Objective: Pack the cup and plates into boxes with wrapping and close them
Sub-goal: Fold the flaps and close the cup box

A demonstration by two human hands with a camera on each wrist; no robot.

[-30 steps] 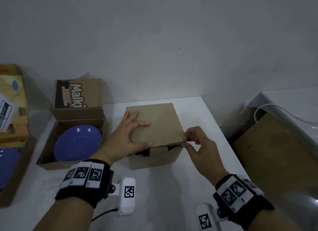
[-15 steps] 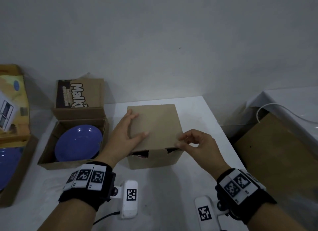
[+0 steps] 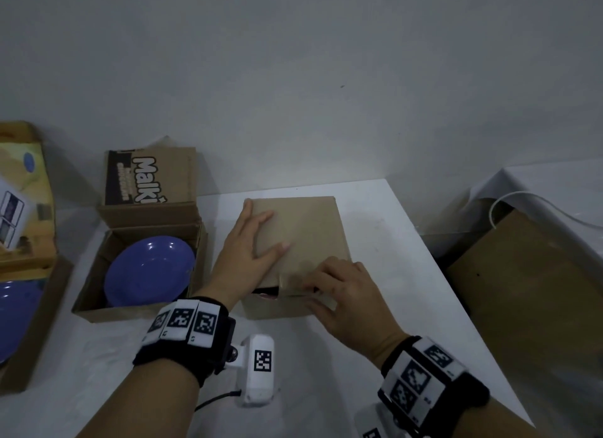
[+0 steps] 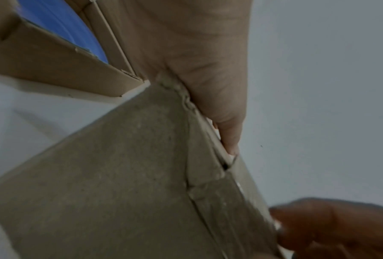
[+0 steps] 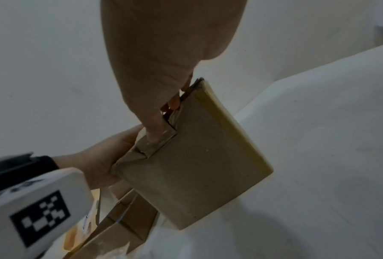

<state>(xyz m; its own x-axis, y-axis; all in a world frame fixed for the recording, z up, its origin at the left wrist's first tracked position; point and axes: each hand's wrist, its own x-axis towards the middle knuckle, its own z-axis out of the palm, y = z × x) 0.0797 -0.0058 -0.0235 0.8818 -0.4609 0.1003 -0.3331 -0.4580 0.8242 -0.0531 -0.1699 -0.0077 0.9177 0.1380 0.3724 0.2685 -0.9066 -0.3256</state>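
A small brown box (image 3: 303, 238) stands mid-table with its lid folded down. My left hand (image 3: 264, 233) lies flat on the lid's left part, fingers straight. At the near edge my right hand (image 3: 313, 285) pinches the lid's front flap, fingers on top and thumb against the front wall. A dark gap (image 3: 264, 294) stays at the front left corner; the contents are hidden. In the right wrist view a finger of my right hand (image 5: 159, 129) digs into the creased flap of the box (image 5: 197, 166). Left of it, an open box (image 3: 98, 294) holds a blue plate (image 3: 150, 271).
The open box's "Malki" lid (image 3: 150, 176) stands upright behind it. A further open box (image 3: 19, 365) with another blue plate (image 3: 13, 317) sits at the far left. The white table (image 3: 391, 274) ends at the right, where a large cardboard sheet (image 3: 538, 290) and a white cable (image 3: 522, 202) lie.
My right hand moved from the lid's right front corner to the middle of the front edge. The left hand slid toward the lid's left edge. The lid sits lower.
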